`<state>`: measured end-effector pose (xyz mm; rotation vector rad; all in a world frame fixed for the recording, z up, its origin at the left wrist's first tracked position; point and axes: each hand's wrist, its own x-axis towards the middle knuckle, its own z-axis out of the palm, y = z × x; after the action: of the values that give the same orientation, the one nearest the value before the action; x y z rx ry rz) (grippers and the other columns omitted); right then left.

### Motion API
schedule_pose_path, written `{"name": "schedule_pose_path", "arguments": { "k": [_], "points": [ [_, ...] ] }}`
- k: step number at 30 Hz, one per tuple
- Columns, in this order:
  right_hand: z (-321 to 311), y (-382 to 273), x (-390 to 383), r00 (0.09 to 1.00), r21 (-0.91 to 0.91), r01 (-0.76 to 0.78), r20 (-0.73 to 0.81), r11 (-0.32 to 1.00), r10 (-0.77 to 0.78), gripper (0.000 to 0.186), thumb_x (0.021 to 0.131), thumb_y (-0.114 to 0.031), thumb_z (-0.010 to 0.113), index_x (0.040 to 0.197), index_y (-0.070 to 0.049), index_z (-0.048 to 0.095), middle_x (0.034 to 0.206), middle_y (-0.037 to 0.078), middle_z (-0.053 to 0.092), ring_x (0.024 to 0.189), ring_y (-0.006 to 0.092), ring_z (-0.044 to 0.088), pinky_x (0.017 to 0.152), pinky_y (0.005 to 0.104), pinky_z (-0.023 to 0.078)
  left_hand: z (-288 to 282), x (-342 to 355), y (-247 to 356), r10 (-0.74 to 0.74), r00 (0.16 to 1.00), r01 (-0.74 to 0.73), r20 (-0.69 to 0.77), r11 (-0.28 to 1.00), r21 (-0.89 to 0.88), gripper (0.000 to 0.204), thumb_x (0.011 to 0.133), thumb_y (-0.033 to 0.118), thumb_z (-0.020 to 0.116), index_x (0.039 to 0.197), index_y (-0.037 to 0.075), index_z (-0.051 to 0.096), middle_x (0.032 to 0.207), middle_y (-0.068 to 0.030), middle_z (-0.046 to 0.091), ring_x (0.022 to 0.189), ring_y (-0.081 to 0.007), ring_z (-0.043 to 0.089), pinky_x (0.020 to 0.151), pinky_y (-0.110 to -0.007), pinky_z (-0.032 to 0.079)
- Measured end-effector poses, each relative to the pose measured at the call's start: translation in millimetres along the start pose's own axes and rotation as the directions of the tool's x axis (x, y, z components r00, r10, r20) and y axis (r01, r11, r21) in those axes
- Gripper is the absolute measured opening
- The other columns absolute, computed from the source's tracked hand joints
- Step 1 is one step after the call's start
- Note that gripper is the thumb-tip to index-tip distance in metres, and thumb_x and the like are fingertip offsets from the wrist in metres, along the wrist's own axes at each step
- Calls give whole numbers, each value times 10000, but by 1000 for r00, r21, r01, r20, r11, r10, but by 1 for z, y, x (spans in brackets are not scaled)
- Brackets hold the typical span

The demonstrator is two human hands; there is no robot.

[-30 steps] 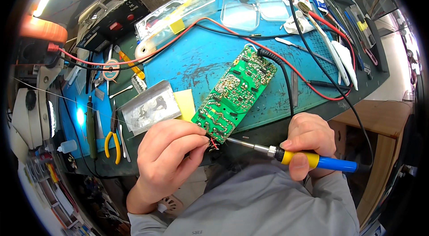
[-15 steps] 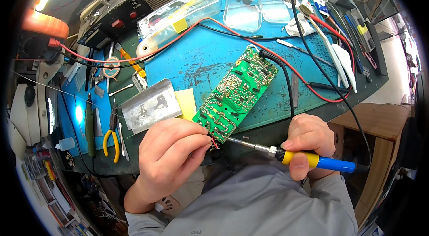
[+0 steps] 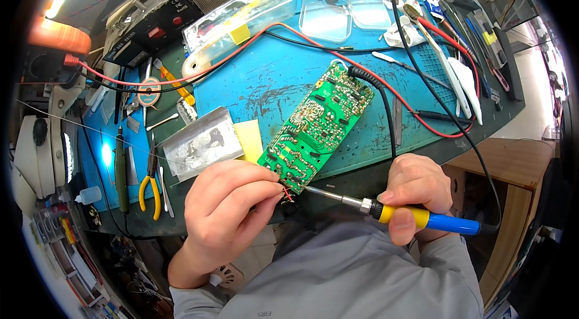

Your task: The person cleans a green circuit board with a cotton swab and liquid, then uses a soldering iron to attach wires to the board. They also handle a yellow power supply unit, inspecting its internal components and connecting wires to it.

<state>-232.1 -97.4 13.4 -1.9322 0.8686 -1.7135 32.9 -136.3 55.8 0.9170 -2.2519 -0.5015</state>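
Observation:
A green circuit board (image 3: 322,123) lies slanted on the blue mat, its solder side up. My left hand (image 3: 232,201) is closed in a pinch at the board's near left corner, on a thin red wire (image 3: 288,194) whose ends poke out at the fingertips. Part of that corner is hidden by the fingers. My right hand (image 3: 416,189) grips a soldering iron (image 3: 410,216) by its yellow and blue handle. The iron points left, and its tip meets the board's near edge, just right of the red wire.
An open metal tray (image 3: 202,141) and a yellow note pad (image 3: 249,138) lie left of the board. Farther left are yellow-handled pliers (image 3: 151,183). Red and black test leads (image 3: 338,50) cross the blue mat (image 3: 241,98). The iron's black cord hangs at right.
Almost nothing differs. The view has shifted very slightly, and both hands keep their places at the board's near corner, the iron's tip still on it.

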Motion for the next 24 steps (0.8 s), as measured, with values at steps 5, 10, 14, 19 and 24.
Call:
{"name": "schedule_pose_path", "arguments": {
  "k": [5, 10, 14, 19, 24],
  "points": [
    [0, -1, 0, 1000, 6, -16, -10, 1000, 16, 167, 889, -177, 687, 844, -22, 644, 559, -16, 585, 411, 108, 499, 393, 258, 353, -1, 2, 1, -1, 1000, 1, -1, 1000, -16, 260, 693, -38, 832, 915, 39, 722, 922, -75, 706, 843, -261, 679, 727, -358, 546],
    [-13, -3, -9, 996, 116, -83, 24, 990, 81, 258, 902, -254, 731, 982, -25, 644, 619, -7, 599, 471, 131, 527, 440, 272, 402, -1, 1, 0, -1, 1000, 1, -9, 1000, -20, 259, 693, -33, 832, 915, 37, 719, 927, -74, 707, 841, -261, 680, 729, -357, 544],
    [-12, 1, -15, 995, 197, -52, -69, 979, 67, 421, 863, -315, 829, 1109, -38, 631, 733, 29, 628, 526, 145, 551, 475, 280, 441, 0, 0, 1, -18, 1000, 18, 2, 999, -47, 227, 723, -55, 802, 910, 25, 703, 933, -96, 724, 868, -269, 684, 769, -367, 536],
    [-27, 2, -17, 990, 351, -131, 92, 927, 105, 533, 809, -387, 875, 1155, -55, 643, 881, 75, 636, 634, 161, 607, 516, 282, 479, 0, -2, 1, -22, 1000, 21, -14, 999, -49, 227, 724, -59, 799, 911, 25, 701, 934, -96, 722, 869, -270, 682, 771, -366, 537],
    [-22, -3, -6, 988, 345, -154, 45, 926, 147, 385, 854, -395, 839, 1046, -95, 694, 791, 21, 632, 630, 139, 575, 516, 279, 441, 1, -1, 1, -9, 1000, 9, -13, 999, -48, 239, 715, -64, 804, 911, 21, 697, 936, -95, 722, 871, -267, 683, 773, -365, 540]
  ]
}}
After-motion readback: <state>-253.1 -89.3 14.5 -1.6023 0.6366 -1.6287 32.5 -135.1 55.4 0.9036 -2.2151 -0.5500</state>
